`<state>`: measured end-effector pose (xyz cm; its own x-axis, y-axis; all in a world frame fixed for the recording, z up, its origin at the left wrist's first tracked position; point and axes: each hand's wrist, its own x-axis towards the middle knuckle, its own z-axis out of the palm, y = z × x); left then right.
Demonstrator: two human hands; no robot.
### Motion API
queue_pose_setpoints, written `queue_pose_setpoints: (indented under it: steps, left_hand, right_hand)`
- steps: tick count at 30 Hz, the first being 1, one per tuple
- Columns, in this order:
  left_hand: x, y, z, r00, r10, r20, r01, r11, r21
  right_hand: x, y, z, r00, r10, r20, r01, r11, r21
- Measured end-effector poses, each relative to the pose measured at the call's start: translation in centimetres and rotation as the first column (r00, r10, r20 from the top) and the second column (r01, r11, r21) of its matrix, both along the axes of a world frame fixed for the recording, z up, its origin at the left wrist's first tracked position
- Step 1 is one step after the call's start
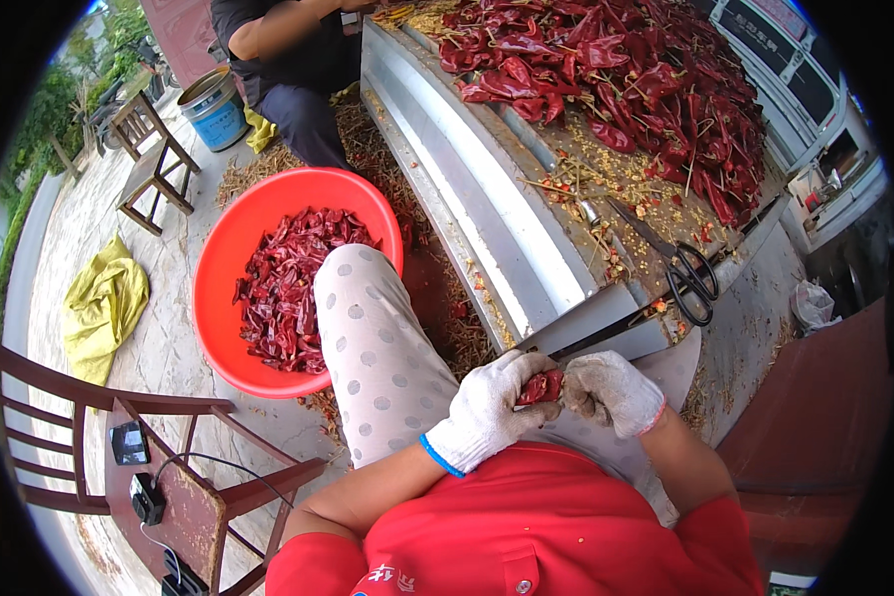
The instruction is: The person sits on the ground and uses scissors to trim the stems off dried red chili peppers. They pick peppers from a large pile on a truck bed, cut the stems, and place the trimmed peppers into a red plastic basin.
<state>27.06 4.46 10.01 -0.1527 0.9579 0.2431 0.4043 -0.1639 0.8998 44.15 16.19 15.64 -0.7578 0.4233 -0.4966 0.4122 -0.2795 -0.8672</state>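
My left hand (492, 402), in a white knit glove with a blue cuff, holds a dried red chili pepper (541, 387) just above my lap. The curled fingers of my right hand (614, 391), gloved in white with soiled fingertips, meet the pepper's right end. What those fingertips pinch is partly hidden. Beyond my hands, black-handled scissors (689, 279) lie on the corner of a metal work surface (506, 216). A large heap of dried red peppers (603, 82) covers its far part. Cut peppers (287, 298) fill a red plastic basin (223, 328) beside my left knee.
Another person (283, 82) sits beyond the basin. Yellow seeds (641, 194) and stems litter the work surface. At left are a wooden chair (164, 506) bearing cabled devices, a yellow sack (108, 305), a smaller chair (153, 160) and a metal bucket (214, 112). A vehicle (797, 89) stands at right.
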Motion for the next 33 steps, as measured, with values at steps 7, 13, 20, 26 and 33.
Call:
queue_pose_setpoints:
  steps: [7, 13, 20, 26, 33]
  left_hand:
    - [-2.1, -1.2, -0.8, 0.828, 0.060, 0.557, 0.130, 0.947, -0.295]
    - [-4.6, -1.3, -0.9, 0.716, 0.071, 0.695, 0.208, 0.928, -0.309]
    - [-5.6, -1.4, -0.9, 0.802, 0.111, 0.587, 0.006, 0.981, -0.195]
    - [-6.6, -1.5, -1.1, 0.454, 0.214, 0.865, 0.157, 0.936, -0.314]
    - [-7.6, -1.4, -0.8, 0.284, 0.322, 0.903, 0.113, 0.924, -0.365]
  right_hand:
    - [-2.6, -1.2, -2.4, 0.997, -0.037, -0.062, 0.058, 0.924, 0.378]
    - [-6.3, -0.4, -1.3, 0.974, 0.224, -0.024, -0.112, 0.571, 0.813]
    - [-9.1, 0.2, -1.9, 0.946, 0.324, -0.035, -0.105, 0.405, 0.908]
    - [-10.9, 0.2, -2.9, 0.968, 0.231, -0.099, -0.049, 0.562, 0.826]
    - [-13.1, 1.1, -4.6, 0.977, 0.019, -0.211, 0.012, 0.989, 0.146]
